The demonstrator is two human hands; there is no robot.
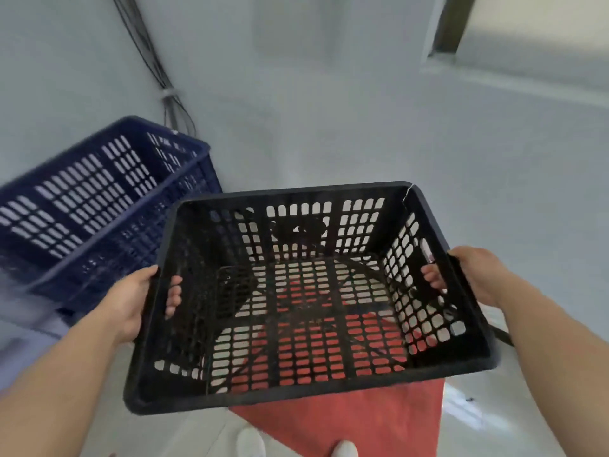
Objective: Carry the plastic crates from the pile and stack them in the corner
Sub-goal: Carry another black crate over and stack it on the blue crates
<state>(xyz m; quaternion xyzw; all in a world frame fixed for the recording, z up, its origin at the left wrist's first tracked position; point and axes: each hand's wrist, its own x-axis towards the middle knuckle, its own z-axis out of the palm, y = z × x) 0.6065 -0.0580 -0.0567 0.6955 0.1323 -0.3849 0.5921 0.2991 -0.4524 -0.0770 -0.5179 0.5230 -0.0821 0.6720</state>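
I hold a black perforated plastic crate [309, 387] in the air in front of me, empty and open side up. My left hand [131, 298] grips its left rim, fingers hooked through the handle slot. My right hand [468, 275] grips the right rim the same way. The crate's far right corner shows a crack. A dark blue slatted crate [99, 199] stands to the left, near the corner of the walls, and looks like it is nested in another blue one below it.
Pale walls meet in a corner behind the blue crate, where black cables [155, 67] run down. A red mat [356, 420] lies on the pale floor under the black crate. A dark window frame [451, 24] is at the upper right.
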